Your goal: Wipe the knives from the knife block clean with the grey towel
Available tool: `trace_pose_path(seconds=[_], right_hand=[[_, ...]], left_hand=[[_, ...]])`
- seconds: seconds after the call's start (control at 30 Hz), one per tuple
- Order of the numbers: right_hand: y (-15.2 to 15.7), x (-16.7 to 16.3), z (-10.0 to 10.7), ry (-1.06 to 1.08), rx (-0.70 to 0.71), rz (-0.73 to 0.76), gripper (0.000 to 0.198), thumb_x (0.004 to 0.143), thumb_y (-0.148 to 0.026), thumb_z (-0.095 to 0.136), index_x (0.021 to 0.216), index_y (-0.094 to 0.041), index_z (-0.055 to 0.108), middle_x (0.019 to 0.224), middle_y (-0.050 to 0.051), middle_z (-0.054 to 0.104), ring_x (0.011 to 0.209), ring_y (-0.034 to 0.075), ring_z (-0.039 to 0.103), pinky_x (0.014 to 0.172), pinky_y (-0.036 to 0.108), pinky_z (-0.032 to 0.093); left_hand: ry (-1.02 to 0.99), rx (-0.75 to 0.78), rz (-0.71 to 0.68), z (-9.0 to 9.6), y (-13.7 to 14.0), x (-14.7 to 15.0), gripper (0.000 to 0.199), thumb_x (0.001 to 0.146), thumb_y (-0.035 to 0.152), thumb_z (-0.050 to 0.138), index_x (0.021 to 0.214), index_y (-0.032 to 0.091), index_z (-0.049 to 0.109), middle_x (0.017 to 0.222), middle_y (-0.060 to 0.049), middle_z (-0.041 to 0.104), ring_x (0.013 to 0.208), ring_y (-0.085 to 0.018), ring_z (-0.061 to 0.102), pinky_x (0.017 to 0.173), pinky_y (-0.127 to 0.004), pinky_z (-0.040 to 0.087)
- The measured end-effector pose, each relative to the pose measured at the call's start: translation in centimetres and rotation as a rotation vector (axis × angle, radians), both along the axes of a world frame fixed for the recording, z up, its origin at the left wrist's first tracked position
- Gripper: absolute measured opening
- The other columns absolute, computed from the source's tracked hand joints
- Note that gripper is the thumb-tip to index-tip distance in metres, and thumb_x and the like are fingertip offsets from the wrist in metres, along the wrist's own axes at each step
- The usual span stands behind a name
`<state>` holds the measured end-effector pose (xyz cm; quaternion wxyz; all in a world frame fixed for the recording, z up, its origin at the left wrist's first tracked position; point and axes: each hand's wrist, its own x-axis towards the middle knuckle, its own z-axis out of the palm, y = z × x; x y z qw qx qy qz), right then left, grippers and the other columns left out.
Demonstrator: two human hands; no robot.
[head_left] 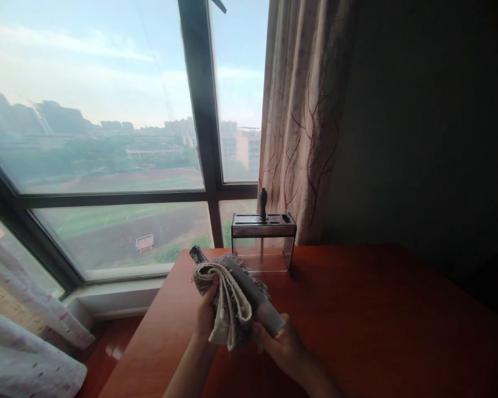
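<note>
My left hand is closed on a folded grey and cream cloth, which is wrapped around part of a kitchen knife. The wide grey blade of that knife slants from upper left to lower right, and its dark handle sticks out at the far left. At the near end of the blade, my right hand is closed on it, thumb on top. Cloth hides some of the blade and my left fingertips. Both hands are above the reddish-brown table.
A clear-sided knife block stands at the table's back edge, with one dark-handled knife upright in it. Behind are a large window and a patterned curtain. Another curtain hangs at lower left.
</note>
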<state>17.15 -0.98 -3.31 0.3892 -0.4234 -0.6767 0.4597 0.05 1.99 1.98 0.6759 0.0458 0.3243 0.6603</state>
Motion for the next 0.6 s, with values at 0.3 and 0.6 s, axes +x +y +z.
trace_pose_path(seconds=[0.3,0.6], right_hand=[[-0.3,0.3,1.4,-0.147,0.188,0.043,0.065,0.094,-0.053,0.033,0.051,-0.019,0.068,0.051,0.005,0.064,0.054,0.015,0.058,0.060,0.025,0.042],[0.7,0.2,0.5,0.063,0.096,-0.073,0.066,0.081,-0.070,0.046,0.046,-0.015,0.060,0.043,0.001,0.051,0.041,0.012,0.047,0.042,0.023,0.030]], left_hand=[[-0.066,0.038,0.065,-0.4,0.5,-0.8,0.015,0.081,0.023,0.063,0.092,0.014,0.070,0.076,-0.006,0.076,0.079,-0.026,0.073,0.078,-0.035,0.058],[0.026,-0.037,-0.125,-2.5,-0.5,3.0,0.025,0.078,0.027,0.068,0.099,0.013,0.068,0.072,-0.008,0.075,0.073,-0.028,0.073,0.073,-0.038,0.058]])
